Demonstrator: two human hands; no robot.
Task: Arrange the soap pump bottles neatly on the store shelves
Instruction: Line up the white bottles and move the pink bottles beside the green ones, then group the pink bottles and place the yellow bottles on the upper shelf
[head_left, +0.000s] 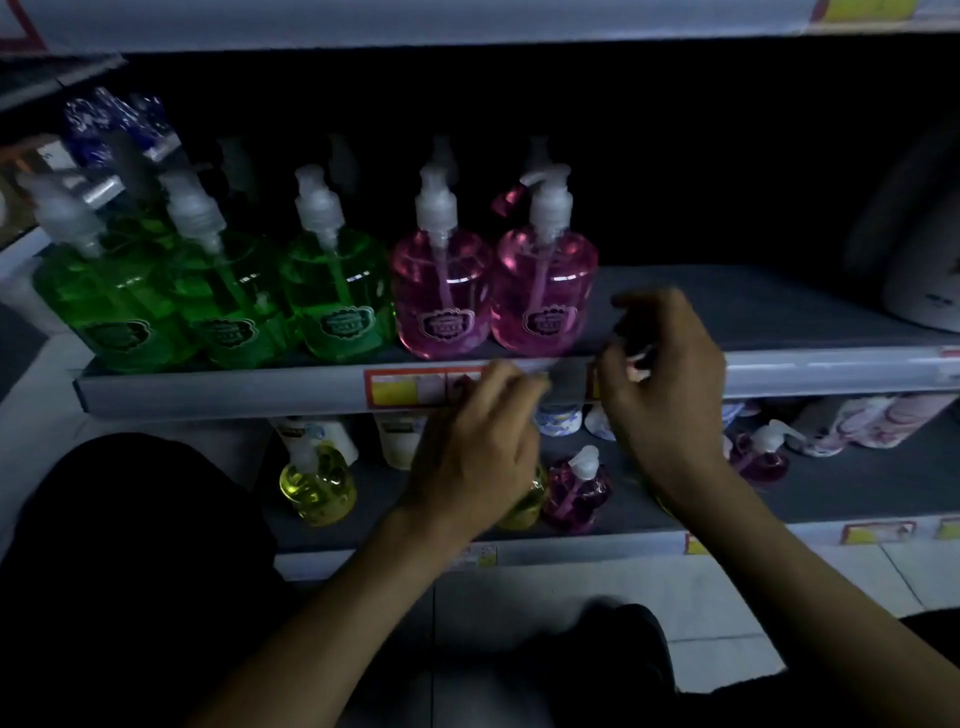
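Observation:
Three green soap pump bottles (337, 296) and two pink soap pump bottles (545, 291) stand in a row at the front of the middle shelf (234, 389), with more pumps dimly visible behind them. My left hand (478, 447) hovers at the shelf's front edge over the price label, fingers loosely bent, nothing in it. My right hand (665, 379) is just right of the pink bottles, blurred, fingers curved apart over bare shelf. On the lower shelf stand a small yellow pump bottle (317, 483) and small pink pump bottles (576, 493), one yellow bottle partly hidden by my left hand.
The middle shelf's right half is bare up to a large white object (924, 260) at the far right. Blue packets (114, 124) lie at the upper left. White bottles (311, 431) and pale packs (857, 421) fill the lower shelf's back. My dark-clothed knee (130, 545) is at bottom left.

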